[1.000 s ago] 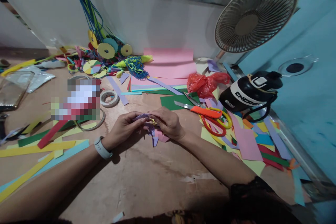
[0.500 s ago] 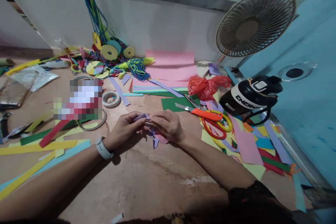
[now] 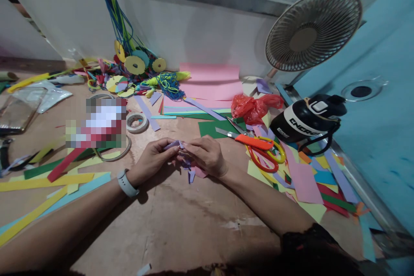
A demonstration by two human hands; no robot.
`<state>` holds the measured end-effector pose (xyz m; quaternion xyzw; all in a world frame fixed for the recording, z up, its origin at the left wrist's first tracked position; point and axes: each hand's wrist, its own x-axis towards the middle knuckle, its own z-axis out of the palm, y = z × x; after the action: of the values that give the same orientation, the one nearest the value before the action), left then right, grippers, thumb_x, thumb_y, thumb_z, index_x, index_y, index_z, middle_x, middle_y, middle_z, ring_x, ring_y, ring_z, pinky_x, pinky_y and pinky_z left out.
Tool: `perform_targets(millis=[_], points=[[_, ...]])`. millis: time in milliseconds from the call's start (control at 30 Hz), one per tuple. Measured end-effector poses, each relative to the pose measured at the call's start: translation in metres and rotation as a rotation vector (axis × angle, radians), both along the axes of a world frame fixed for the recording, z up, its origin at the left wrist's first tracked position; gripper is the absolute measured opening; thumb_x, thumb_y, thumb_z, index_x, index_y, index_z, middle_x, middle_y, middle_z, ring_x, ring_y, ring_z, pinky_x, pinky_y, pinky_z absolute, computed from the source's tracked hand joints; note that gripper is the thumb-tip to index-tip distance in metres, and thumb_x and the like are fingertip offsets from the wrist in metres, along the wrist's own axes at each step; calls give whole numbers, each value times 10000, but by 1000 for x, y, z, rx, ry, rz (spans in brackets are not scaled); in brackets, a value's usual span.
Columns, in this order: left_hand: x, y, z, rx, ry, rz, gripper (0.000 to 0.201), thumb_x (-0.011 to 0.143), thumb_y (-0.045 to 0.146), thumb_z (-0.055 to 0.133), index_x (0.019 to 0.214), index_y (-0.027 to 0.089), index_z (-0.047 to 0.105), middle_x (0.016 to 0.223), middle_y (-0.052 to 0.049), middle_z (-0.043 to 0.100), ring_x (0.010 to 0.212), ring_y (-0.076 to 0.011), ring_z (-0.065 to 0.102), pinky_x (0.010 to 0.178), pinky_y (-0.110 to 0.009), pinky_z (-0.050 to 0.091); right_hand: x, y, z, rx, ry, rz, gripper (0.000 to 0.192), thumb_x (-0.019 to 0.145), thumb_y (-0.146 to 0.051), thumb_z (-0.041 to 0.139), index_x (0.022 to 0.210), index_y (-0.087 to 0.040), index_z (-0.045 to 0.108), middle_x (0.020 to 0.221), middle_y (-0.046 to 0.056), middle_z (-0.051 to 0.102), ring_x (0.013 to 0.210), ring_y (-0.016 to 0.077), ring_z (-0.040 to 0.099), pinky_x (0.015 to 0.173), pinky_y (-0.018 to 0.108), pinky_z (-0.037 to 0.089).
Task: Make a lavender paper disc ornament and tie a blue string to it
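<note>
Between my two hands is a small piece of folded purple paper [image 3: 191, 176], with cut strips hanging below my fingers. My left hand [image 3: 159, 155], with a pale watch on the wrist, pinches its left side. Thumb and fingers of my right hand [image 3: 207, 155] close on the same paper from the right. A bit of pink paper [image 3: 199, 172] shows under the right fingers; whether it is joined to the purple one I cannot tell. My fingers cover much of the folded part.
Right of my hands lie an orange cutter [image 3: 254, 141], scissors [image 3: 263, 161] and many paper scraps. A black bottle [image 3: 307, 118] and a fan [image 3: 312, 32] stand behind. Tape [image 3: 137, 123] and paper strips [image 3: 48, 181] lie to the left. Tasselled cords [image 3: 170, 84] lie at the back.
Both hands stay in nearly the same place around the purple paper. The right fingers have shifted very slightly at its top edge.
</note>
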<state>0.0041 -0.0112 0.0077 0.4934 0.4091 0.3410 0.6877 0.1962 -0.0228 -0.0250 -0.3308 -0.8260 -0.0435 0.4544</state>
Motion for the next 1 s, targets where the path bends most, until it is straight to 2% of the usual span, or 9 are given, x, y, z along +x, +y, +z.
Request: perform_targets(millis=[233, 467, 633, 733, 833, 933, 1000], points=[[0, 1, 7, 82, 47, 14, 279, 716, 368, 752, 807, 119, 666, 692, -12, 668, 590, -115, 584, 565, -220, 480, 0, 1, 0, 34, 66, 41, 166, 918, -265, 557, 1005, -190, 676, 864, 64, 717, 781, 148, 638, 664, 275, 457], [-3, 2, 1, 182, 140, 4, 258, 761, 371, 708, 849, 129, 682, 749, -34, 683, 635, -133, 604, 581, -225, 492, 0, 3, -4, -66, 145, 109, 172, 913, -213, 551, 1055, -188, 644, 885, 71, 708, 816, 162, 647, 692, 288, 467], [-4, 2, -4, 195, 168, -43, 302, 784, 413, 677, 904, 136, 676, 805, -57, 704, 682, -163, 638, 600, -244, 514, -4, 2, -2, -203, 222, 76, 189, 936, -211, 510, 1072, -197, 641, 887, 57, 722, 802, 149, 659, 732, 290, 503], [-4, 2, -3, 208, 202, -57, 308, 781, 424, 674, 897, 138, 673, 796, -55, 706, 672, -165, 639, 593, -242, 514, -6, 1, -1, -224, 258, 35, 178, 937, -222, 515, 1044, -193, 655, 879, 56, 728, 793, 145, 668, 726, 283, 517], [-4, 2, -2, 219, 195, -61, 302, 790, 415, 669, 910, 139, 669, 821, -57, 707, 695, -166, 642, 608, -241, 516, -6, 1, 0, -202, 273, 52, 170, 930, -220, 533, 1032, -179, 662, 873, 61, 732, 783, 141, 670, 718, 275, 522], [-5, 1, -1, 240, 205, -112, 283, 826, 410, 635, 915, 142, 649, 801, -47, 691, 665, -152, 626, 581, -229, 502, -6, 1, -1, -216, 269, 69, 172, 925, -228, 541, 1023, -174, 672, 859, 66, 733, 766, 142, 669, 711, 275, 527], [-5, 1, -2, 250, 210, -181, 272, 863, 420, 584, 898, 152, 616, 742, -25, 661, 607, -136, 599, 534, -219, 478, -7, 1, 0, -283, 270, 64, 185, 930, -239, 530, 1018, -176, 679, 858, 66, 730, 765, 143, 669, 705, 271, 533]])
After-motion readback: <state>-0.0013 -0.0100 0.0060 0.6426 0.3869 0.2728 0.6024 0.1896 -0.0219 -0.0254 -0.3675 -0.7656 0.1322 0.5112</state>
